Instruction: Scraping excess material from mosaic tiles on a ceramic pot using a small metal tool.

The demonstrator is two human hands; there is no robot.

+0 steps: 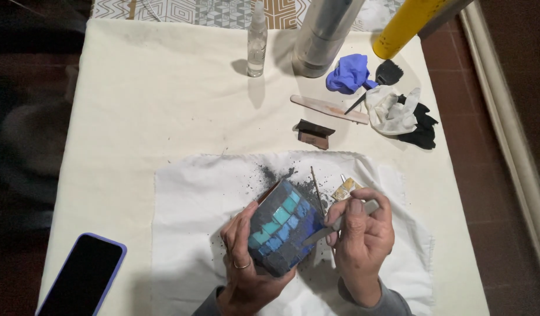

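Grey sleeves at both wrists, a thin ring on the left hand (246,275), bare fingers (354,208).

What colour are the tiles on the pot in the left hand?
The pot carries turquoise and blue square tiles set in dark grey grout; seen in the head view.

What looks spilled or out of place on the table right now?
Dark grey powder is scattered on the white cloth above the mosaic pot, which the left hand holds tilted while the right hand works a thin tool against it. Nothing else stands out.
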